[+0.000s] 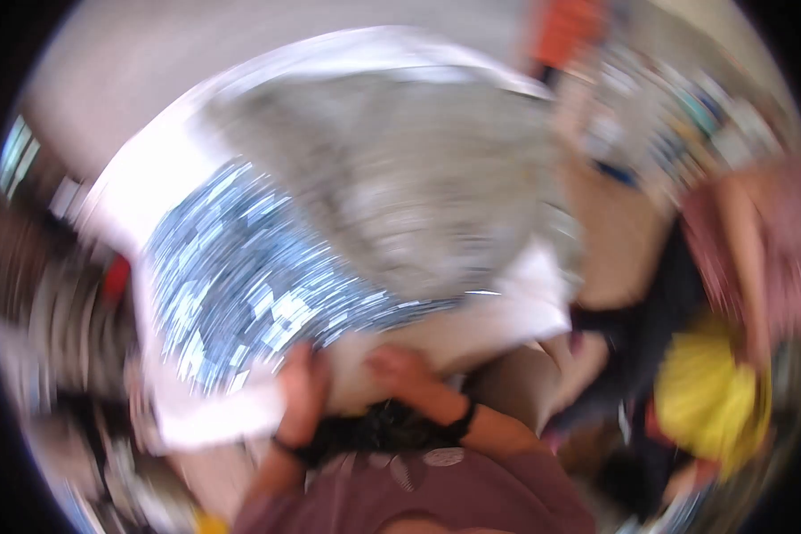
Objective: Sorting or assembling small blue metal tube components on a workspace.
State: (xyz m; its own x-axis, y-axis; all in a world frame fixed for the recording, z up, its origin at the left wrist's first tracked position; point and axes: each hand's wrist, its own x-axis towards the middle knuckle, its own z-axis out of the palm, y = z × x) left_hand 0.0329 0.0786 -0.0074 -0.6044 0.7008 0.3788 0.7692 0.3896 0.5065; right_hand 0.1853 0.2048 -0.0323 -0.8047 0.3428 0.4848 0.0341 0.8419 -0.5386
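Observation:
Motion smears the whole view. My left hand (303, 383) is at the near edge of a white table (227, 418), close to a heap of small blue and white pieces (258, 276) whose kind I cannot make out. Just to its right, my right hand (404, 370) rests at or over the same edge, its fingers pointing left. Blur hides whether either hand holds anything. Beyond the heap, a large grey-beige crumpled sheet or sack (400, 178) covers much of the tabletop and borders the pieces.
A person in a pink top (779, 240) is at the right, beside a bright yellow bag-like thing (707, 396). Someone in orange (571, 31) stands at the far right. Mixed blurred items (685, 116) lie behind them. Dark, cluttered shapes (71, 311) line the left side.

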